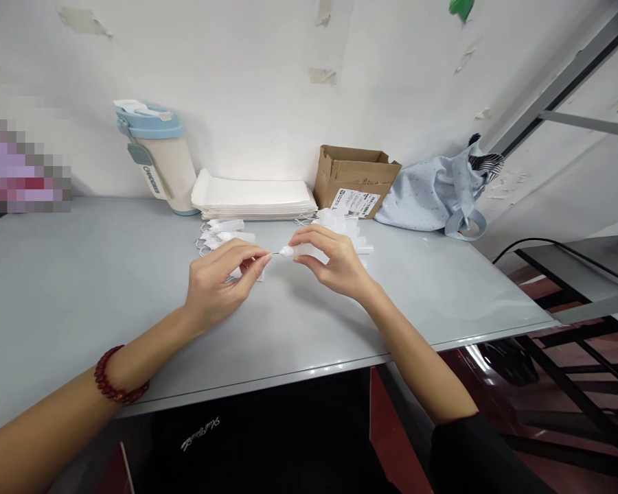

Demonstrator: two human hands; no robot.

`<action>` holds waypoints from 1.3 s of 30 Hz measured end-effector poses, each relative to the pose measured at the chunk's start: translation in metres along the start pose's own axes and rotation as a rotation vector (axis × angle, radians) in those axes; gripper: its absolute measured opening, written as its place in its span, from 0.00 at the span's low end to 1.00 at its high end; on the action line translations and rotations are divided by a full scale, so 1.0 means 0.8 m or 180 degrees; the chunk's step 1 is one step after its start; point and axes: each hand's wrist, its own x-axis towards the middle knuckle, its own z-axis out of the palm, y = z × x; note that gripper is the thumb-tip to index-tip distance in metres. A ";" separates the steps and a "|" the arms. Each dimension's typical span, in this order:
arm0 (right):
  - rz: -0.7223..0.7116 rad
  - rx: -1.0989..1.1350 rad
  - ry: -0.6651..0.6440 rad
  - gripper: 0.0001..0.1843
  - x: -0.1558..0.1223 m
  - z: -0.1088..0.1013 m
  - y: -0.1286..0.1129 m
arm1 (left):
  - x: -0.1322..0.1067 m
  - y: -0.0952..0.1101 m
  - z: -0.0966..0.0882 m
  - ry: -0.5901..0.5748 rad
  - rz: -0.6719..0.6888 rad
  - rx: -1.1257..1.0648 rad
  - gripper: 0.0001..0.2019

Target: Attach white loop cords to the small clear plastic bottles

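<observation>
My right hand (332, 259) pinches a small clear plastic tube with a white cap (288, 251) above the grey table (108, 274). My left hand (221, 281) is closed in a pinch just left of the cap, holding a thin thread or wire (274, 254) that meets the cap's tip. A red bead bracelet (114, 379) is on my left wrist. Behind the hands lie two small heaps of similar clear tubes, one (221, 233) at the left and one (347, 226) at the right.
Along the wall stand a cream tumbler with a blue lid (159, 158), a stack of white trays (252, 195), an open cardboard box (355, 180) and a pale blue cloth bag (437, 192). A black cable (546, 241) runs at the right beyond the table's edge.
</observation>
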 end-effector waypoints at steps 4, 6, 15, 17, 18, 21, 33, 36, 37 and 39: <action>-0.0005 -0.0021 0.0010 0.08 -0.001 0.001 0.000 | 0.001 0.000 -0.001 -0.0065 -0.0001 -0.0050 0.04; 0.0003 -0.0020 0.0008 0.09 -0.001 0.001 0.001 | 0.002 -0.001 -0.001 -0.0062 -0.0024 -0.0076 0.04; -0.0084 0.0108 -0.0025 0.08 0.000 0.006 -0.007 | -0.003 0.001 0.002 -0.0216 -0.0097 -0.0120 0.04; -0.0084 0.0105 0.0008 0.08 0.001 0.005 -0.010 | -0.004 0.003 0.002 -0.0237 -0.0094 -0.0114 0.04; -0.0073 0.0098 0.0033 0.08 0.001 0.004 -0.010 | -0.003 0.003 0.002 -0.0227 -0.0091 -0.0122 0.04; 0.0052 0.0106 0.0035 0.08 0.002 0.000 -0.010 | -0.001 0.004 0.001 -0.0166 -0.0119 -0.0116 0.04; 0.1033 0.1116 0.0105 0.09 0.006 -0.013 -0.020 | 0.002 0.004 -0.001 -0.0099 -0.0174 -0.0087 0.05; 0.1191 0.1313 0.0101 0.10 0.006 -0.014 -0.022 | 0.002 0.004 -0.001 -0.0098 -0.0184 -0.0071 0.06; 0.1208 0.1354 0.0091 0.10 0.006 -0.014 -0.023 | 0.001 0.004 -0.002 -0.0109 -0.0183 -0.0070 0.06; 0.1211 0.1414 0.0064 0.11 0.006 -0.013 -0.023 | 0.001 0.003 -0.001 -0.0130 -0.0183 -0.0086 0.05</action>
